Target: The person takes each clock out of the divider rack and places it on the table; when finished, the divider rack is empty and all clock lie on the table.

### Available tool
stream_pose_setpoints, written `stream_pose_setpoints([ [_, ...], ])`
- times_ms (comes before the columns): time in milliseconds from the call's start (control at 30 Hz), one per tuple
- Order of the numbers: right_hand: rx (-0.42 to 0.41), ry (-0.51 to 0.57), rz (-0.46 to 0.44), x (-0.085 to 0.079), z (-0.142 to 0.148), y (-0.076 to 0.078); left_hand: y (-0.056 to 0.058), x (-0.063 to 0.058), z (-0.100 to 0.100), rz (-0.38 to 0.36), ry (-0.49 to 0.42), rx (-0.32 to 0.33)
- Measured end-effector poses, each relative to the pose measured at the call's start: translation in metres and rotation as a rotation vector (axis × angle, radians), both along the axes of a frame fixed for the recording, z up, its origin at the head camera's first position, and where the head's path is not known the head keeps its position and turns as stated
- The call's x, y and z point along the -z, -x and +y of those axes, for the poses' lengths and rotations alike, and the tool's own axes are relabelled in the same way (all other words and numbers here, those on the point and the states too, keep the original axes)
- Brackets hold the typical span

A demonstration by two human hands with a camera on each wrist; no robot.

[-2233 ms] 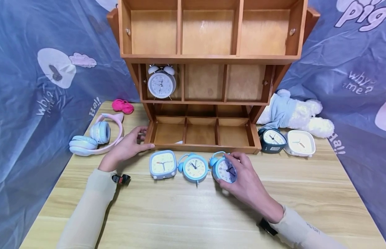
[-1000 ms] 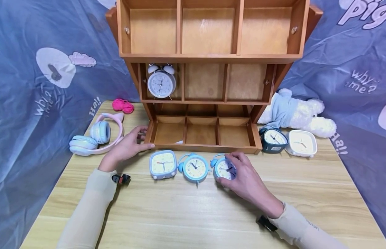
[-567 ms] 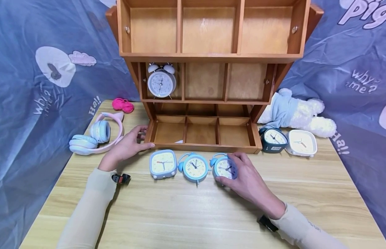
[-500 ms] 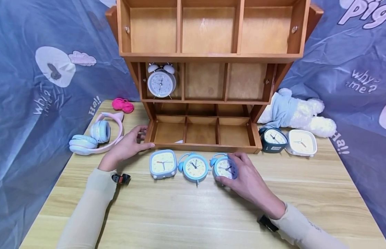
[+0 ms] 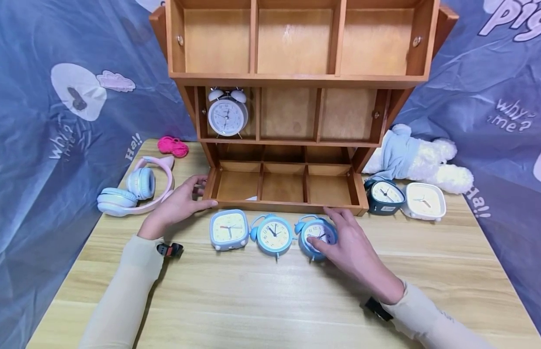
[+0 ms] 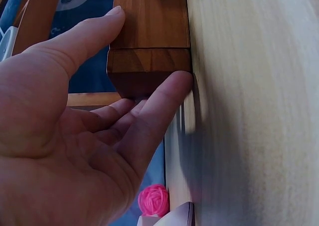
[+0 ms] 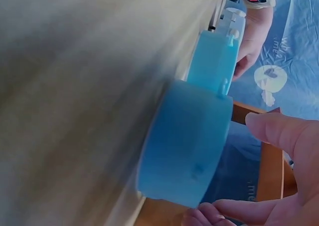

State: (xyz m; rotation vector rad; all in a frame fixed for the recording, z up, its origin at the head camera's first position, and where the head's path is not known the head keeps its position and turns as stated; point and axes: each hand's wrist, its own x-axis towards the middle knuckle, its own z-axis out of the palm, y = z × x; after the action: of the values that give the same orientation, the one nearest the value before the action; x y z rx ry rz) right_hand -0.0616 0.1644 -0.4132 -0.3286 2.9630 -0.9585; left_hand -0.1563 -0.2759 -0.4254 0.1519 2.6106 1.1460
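My left hand (image 5: 178, 201) holds the lower left corner of a wooden tiered shelf (image 5: 292, 207). In the left wrist view its thumb lies on the tray's front edge, with the fingers against the end face. My right hand (image 5: 353, 247) is spread over a round blue alarm clock (image 5: 306, 245) lying face up on the table. Its thumb overlaps the dial from above; the right wrist view shows this thumb (image 7: 279, 131) apart from the clock's side. To the left lie another round blue alarm clock (image 5: 274, 236) and a squarish blue one (image 5: 229, 229), in a row.
A white twin-bell clock (image 5: 227, 117) stands in the shelf's middle tier, left compartment. On the right are a dark green clock (image 5: 385, 196), a white clock (image 5: 424, 200) and a plush toy (image 5: 427, 160). Headphones (image 5: 163, 167) and pink yarn (image 5: 172, 146) lie on the left.
My right hand has loosened from the rightmost blue clock, its fingers spreading and the thumb moving up over the dial. That clock has shifted slightly right. My left hand keeps its place.
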Motion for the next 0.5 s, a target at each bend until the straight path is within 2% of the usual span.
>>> stream_pose_setpoints([
  [500, -0.040, 0.028, 0.070, -0.023, -0.013, 0.012, 0.001, 0.000, 0.000, 0.002, -0.005, -0.001],
])
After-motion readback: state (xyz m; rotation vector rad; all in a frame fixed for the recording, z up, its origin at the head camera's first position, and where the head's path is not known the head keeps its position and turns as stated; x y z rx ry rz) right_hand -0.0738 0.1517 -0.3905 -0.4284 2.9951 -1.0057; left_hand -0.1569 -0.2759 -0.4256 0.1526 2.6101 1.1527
